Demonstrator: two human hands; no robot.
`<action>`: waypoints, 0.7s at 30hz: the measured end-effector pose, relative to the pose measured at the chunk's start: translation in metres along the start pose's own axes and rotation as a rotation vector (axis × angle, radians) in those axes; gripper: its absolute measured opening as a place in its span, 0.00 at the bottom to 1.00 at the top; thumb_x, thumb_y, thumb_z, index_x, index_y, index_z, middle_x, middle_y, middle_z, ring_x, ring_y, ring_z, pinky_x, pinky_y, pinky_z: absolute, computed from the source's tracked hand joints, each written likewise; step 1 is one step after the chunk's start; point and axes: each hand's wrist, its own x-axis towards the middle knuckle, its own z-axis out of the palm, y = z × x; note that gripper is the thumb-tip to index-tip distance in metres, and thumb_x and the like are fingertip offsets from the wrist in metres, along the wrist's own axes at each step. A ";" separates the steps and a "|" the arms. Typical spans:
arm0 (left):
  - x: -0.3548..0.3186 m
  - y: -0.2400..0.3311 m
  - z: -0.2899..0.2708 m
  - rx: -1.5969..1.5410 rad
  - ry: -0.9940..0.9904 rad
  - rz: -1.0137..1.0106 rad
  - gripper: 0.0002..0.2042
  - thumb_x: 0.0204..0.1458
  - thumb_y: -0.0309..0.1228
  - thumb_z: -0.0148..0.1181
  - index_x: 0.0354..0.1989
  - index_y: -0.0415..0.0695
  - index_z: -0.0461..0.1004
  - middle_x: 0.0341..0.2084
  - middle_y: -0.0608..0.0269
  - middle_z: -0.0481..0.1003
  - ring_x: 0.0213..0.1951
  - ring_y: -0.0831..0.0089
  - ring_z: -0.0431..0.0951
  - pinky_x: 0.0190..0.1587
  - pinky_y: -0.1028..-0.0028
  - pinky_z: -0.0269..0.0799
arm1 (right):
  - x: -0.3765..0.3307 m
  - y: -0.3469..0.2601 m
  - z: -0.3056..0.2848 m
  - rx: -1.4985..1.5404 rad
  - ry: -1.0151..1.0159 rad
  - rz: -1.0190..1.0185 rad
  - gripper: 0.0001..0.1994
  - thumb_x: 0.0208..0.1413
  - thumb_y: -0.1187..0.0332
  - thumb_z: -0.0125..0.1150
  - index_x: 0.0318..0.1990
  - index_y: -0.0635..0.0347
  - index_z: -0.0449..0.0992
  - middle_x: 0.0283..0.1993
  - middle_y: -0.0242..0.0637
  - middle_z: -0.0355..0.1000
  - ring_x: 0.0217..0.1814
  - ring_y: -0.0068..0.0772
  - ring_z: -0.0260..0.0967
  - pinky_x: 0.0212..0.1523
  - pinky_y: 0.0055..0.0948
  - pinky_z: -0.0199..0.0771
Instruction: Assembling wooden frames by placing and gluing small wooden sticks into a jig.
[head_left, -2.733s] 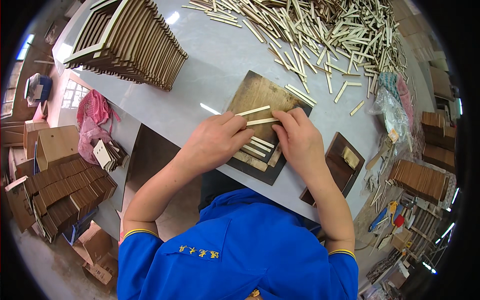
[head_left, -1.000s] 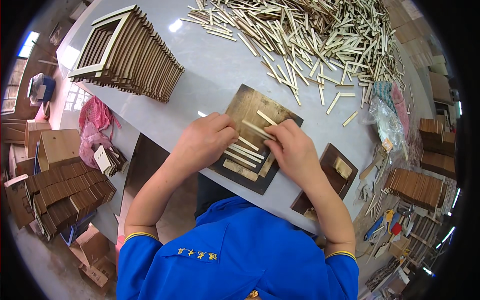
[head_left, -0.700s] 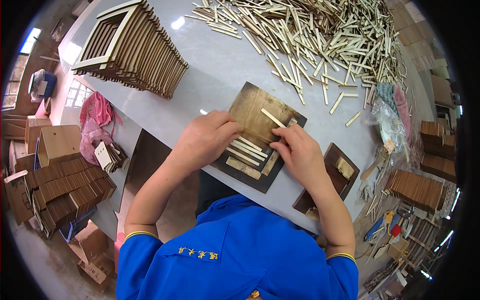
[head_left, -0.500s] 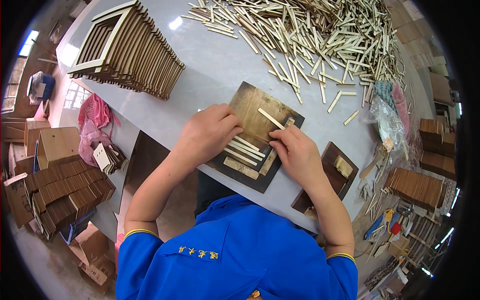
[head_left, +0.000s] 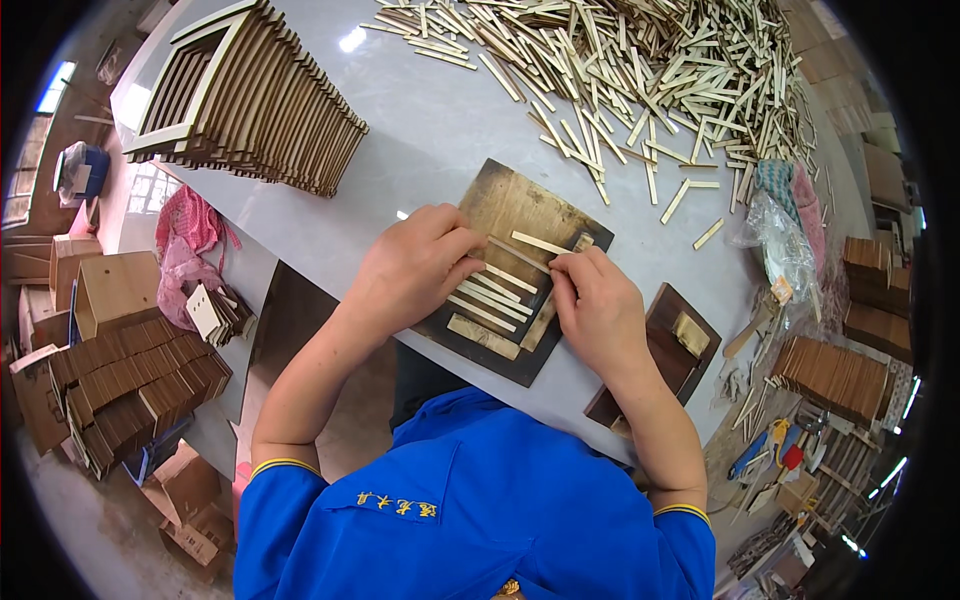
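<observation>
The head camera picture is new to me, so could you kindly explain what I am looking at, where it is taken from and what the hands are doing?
This is a wide fisheye view from a camera worn on a person's head, looking down, so straight edges bend near the rim. No machine is here: the two bare hands belong to the wearer, whose blue shirt fills the lower edge. On the pale table lies a dark board with several thin wooden sticks laid side by side on it. The left hand rests on the board against those sticks, and the fingers of the right hand press at their other ends. Neither hand has lifted anything. Farther back lies a big loose pile of sticks, and to the left a row of wooden frames stands on edge. A smaller dark block sits to the right.
</observation>
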 end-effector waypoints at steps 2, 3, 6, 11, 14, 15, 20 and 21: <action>0.001 0.001 -0.003 0.000 -0.029 0.002 0.08 0.54 0.28 0.70 0.41 0.46 0.80 0.39 0.66 0.75 0.37 0.66 0.76 0.39 0.69 0.74 | 0.000 0.000 0.001 -0.032 0.007 0.007 0.07 0.58 0.77 0.64 0.43 0.59 0.80 0.38 0.34 0.75 0.31 0.36 0.72 0.33 0.30 0.73; 0.001 0.002 -0.003 -0.001 -0.043 0.004 0.09 0.53 0.27 0.70 0.42 0.45 0.80 0.40 0.65 0.76 0.38 0.66 0.76 0.40 0.70 0.73 | 0.000 0.000 0.001 -0.049 0.011 0.010 0.07 0.58 0.78 0.64 0.43 0.59 0.80 0.38 0.34 0.74 0.31 0.36 0.73 0.33 0.31 0.73; 0.000 0.003 -0.004 0.001 -0.047 -0.014 0.09 0.53 0.27 0.70 0.42 0.45 0.80 0.40 0.65 0.76 0.38 0.66 0.76 0.40 0.70 0.74 | 0.000 -0.001 0.002 -0.055 -0.005 -0.004 0.08 0.58 0.77 0.64 0.44 0.59 0.79 0.38 0.35 0.73 0.31 0.39 0.73 0.33 0.33 0.74; -0.001 0.005 -0.004 0.002 -0.048 -0.049 0.09 0.54 0.27 0.69 0.43 0.45 0.80 0.40 0.65 0.76 0.39 0.66 0.76 0.41 0.70 0.74 | 0.000 -0.002 0.003 -0.052 -0.027 -0.025 0.08 0.57 0.77 0.65 0.44 0.58 0.78 0.38 0.37 0.71 0.32 0.43 0.72 0.33 0.35 0.75; -0.002 0.006 -0.003 0.002 -0.044 -0.068 0.09 0.54 0.27 0.69 0.43 0.45 0.80 0.41 0.65 0.76 0.39 0.66 0.76 0.41 0.70 0.74 | -0.001 -0.005 0.005 -0.044 -0.032 -0.033 0.08 0.57 0.77 0.64 0.44 0.58 0.78 0.38 0.37 0.71 0.32 0.43 0.72 0.34 0.36 0.75; -0.003 0.006 -0.002 0.002 -0.035 -0.061 0.10 0.54 0.27 0.69 0.44 0.45 0.81 0.41 0.65 0.76 0.39 0.66 0.76 0.41 0.70 0.74 | -0.002 -0.006 0.005 -0.049 -0.030 -0.037 0.08 0.57 0.78 0.64 0.44 0.59 0.78 0.38 0.36 0.71 0.32 0.41 0.73 0.34 0.34 0.75; -0.007 0.004 0.001 0.005 0.005 -0.026 0.10 0.54 0.27 0.68 0.45 0.46 0.81 0.41 0.66 0.75 0.39 0.66 0.76 0.41 0.69 0.74 | -0.004 -0.011 0.007 -0.059 -0.026 -0.050 0.09 0.56 0.80 0.64 0.44 0.60 0.79 0.40 0.34 0.73 0.33 0.37 0.73 0.34 0.31 0.74; -0.007 0.003 0.002 0.009 0.017 -0.013 0.09 0.54 0.27 0.68 0.44 0.46 0.81 0.40 0.66 0.75 0.39 0.66 0.76 0.40 0.69 0.74 | -0.004 -0.012 0.007 -0.054 -0.032 -0.047 0.09 0.56 0.80 0.64 0.44 0.60 0.79 0.40 0.34 0.73 0.33 0.37 0.73 0.34 0.31 0.74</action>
